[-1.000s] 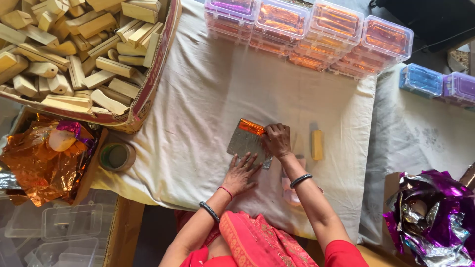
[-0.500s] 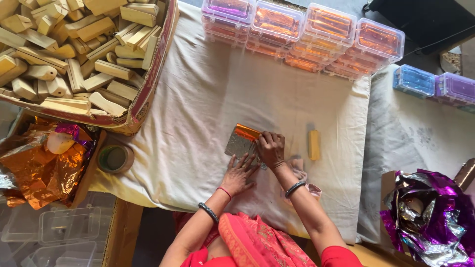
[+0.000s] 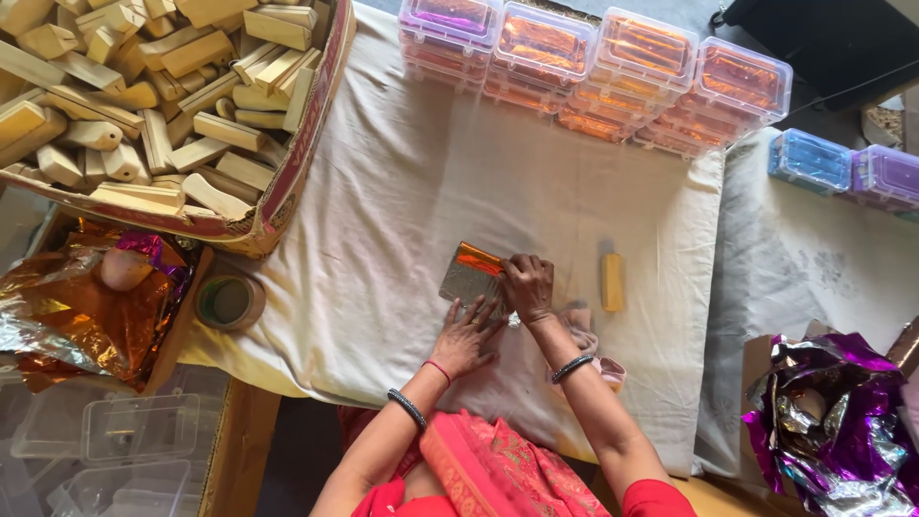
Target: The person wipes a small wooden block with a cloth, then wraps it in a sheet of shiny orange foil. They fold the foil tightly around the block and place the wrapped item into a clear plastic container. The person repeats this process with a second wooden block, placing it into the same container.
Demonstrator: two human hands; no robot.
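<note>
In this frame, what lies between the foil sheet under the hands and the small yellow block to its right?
In the head view, the right hand sits between the foil sheet and the yellow block; past its knuckles, only bare white cloth reaches the block.

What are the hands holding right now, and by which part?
Both press a foil-wrapped block onto the cloth: right hand at its right end, left hand at its near edge.

Along the far edge of the tabletop we see a row of clear lidded plastic boxes filled with orange foil (image 3: pixel 632 72), stacked two high; the leftmost clear box holds purple foil (image 3: pixel 450 21). Farther right sit a blue-filled clear box (image 3: pixel 810 160) and a purple-filled one (image 3: pixel 888 176). At the upper left stands a brown cardboard carton of pale wooden blocks (image 3: pixel 304 163). Empty clear plastic containers (image 3: pixel 134 431) lie at the lower left.
</note>
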